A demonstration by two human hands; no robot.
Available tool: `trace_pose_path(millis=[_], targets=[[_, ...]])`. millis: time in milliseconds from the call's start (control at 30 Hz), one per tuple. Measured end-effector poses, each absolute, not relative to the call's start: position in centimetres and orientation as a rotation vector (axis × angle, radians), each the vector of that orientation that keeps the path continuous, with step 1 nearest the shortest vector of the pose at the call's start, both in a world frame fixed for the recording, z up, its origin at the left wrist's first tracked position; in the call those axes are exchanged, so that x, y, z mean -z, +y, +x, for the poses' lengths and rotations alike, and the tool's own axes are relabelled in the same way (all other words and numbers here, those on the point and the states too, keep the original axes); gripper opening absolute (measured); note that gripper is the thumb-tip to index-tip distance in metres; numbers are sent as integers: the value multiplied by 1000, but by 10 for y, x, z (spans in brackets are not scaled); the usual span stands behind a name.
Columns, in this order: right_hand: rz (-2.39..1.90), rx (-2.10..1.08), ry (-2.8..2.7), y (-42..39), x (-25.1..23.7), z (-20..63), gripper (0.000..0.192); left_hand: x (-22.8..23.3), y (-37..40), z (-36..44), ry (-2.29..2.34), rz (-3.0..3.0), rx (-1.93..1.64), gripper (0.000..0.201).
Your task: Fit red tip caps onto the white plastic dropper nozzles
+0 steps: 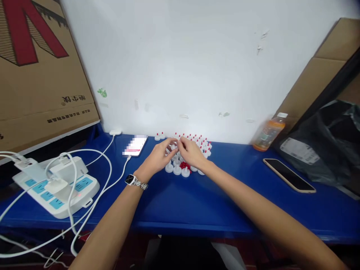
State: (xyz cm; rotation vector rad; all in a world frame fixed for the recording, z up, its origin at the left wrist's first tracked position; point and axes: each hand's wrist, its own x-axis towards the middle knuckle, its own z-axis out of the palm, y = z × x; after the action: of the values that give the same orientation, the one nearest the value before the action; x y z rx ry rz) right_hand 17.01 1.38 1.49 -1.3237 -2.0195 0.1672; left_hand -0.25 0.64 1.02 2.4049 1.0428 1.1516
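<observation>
Table: my blue table (197,198) carries everything; both my forearms reach across it.
Power strip: a white power strip (56,187) with chargers and cables sits well to the left of my left hand.
Phones: one phone (289,175) lies well right of my right hand, another (135,146) just left of my left hand.
Bottle: an orange drink bottle (268,132) stands far right, by the wall.
Caps: white caps (194,144) with red tips cluster under and beyond my fingertips.
Left hand: my left hand (159,157), fingers curled, meets the right over the caps; what it pinches I cannot tell.
Right hand: my right hand (191,152), likewise curled; grasp unclear.
</observation>
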Motion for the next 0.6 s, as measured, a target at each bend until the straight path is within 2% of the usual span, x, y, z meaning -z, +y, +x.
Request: trace_pose_path(millis=[100,233,367,600], targets=[[-1261,-284,-1970,0,-7,186,34,-12,2,9,945,2452,-1133,29],[-1204,-619,-1738,0,-3,191,43,-14,-3,16,900,2630,-1161,28],[-1200,-855,-1585,0,-4,188,41,-17,-9,18,938,2678,-1114,30],[-1140,-593,-1796,-15,-16,186,44,-5,-2,34,961,1980,-1125,49]])
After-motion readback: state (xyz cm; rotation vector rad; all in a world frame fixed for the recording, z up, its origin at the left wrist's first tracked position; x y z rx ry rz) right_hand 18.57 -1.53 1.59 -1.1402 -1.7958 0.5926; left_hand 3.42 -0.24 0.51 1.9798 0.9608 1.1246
